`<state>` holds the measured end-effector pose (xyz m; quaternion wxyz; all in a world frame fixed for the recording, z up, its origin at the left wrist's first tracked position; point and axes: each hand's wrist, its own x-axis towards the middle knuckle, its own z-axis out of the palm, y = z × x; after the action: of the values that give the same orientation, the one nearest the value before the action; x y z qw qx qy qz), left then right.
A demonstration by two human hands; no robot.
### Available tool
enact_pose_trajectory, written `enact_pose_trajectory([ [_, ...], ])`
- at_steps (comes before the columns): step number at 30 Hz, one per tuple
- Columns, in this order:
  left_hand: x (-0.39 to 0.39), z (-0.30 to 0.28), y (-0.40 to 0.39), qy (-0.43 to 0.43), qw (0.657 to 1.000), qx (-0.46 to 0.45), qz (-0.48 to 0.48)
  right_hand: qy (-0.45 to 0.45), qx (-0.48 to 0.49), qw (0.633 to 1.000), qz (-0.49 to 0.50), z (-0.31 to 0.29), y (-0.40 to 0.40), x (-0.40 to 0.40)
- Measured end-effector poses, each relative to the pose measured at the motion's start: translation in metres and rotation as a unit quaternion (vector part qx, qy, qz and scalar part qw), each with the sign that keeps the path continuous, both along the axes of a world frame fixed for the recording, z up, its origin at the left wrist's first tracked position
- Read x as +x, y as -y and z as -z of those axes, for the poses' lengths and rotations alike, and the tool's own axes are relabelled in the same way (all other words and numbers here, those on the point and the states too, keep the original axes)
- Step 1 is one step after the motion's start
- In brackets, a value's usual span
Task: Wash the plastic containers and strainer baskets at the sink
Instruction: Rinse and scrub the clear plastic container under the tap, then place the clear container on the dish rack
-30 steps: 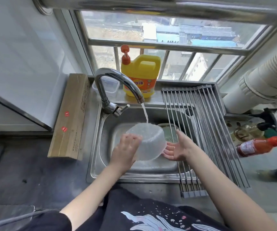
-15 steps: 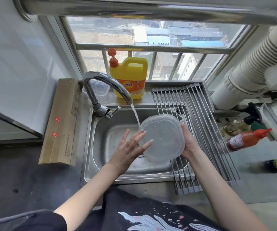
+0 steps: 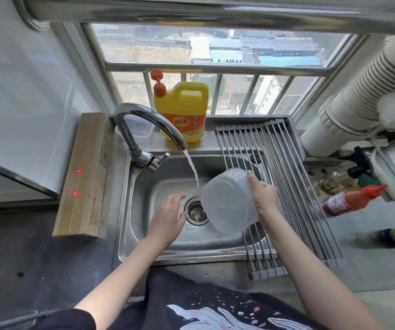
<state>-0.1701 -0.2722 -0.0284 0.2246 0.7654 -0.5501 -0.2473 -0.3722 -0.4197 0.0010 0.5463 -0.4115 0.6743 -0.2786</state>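
Container point(image 3: 227, 201): a translucent plastic tub, held tilted on its side over the right half of the sink point(image 3: 158, 248), its mouth turned toward the tap stream point(image 3: 193, 170). I had the right hand point(image 3: 264, 198) on its far wall, fingers point(image 3: 251, 178) curled over the rim and gripping it alone. The left hand point(image 3: 168, 217) hung open above the basin beside the drain point(image 3: 196, 211), fingers loosely spread, holding nothing and apart from the container.

The water fell just left of the container's rim; whether it touched the plastic I could not tell.

Risks, as I judged them:
- Slip. A wet, smooth tub held by one hand at its edge could twist out and drop into the basin; bringing the left hand under it would guard against that.
- Splash. If the stream struck the tilted wall instead of the mouth, water would likely spray forward onto the surface point(image 3: 49, 270) and my shirt.
- Poor rinse. With the stream missing the opening, residue inside could remain.
- Knock. The rack point(image 3: 294, 186) lay just behind the right hand; a quick swing toward it could clip the rods.

The detergent jug point(image 3: 182, 108) stood on the ledge behind the tap point(image 3: 144, 122), well apart from both hands. No strainer baskets were in view.
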Motion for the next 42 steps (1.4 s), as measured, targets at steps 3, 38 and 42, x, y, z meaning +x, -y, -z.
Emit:
enact_pose_trajectory([
  [3,-0.014,-0.021,0.018,-0.351,0.909,0.167,-0.151,0.09,0.124,0.988,0.014,0.004,0.001,-0.006],
  [38,-0.066,0.011,0.262,-0.192,0.974,0.107,-0.056,-0.22,-0.264,0.936,-0.073,0.024,0.174,-0.005],
  [42,-0.068,0.001,0.219,-0.246,0.966,0.059,-0.054,-0.279,-0.486,0.783,-0.269,0.016,0.109,0.01],
])
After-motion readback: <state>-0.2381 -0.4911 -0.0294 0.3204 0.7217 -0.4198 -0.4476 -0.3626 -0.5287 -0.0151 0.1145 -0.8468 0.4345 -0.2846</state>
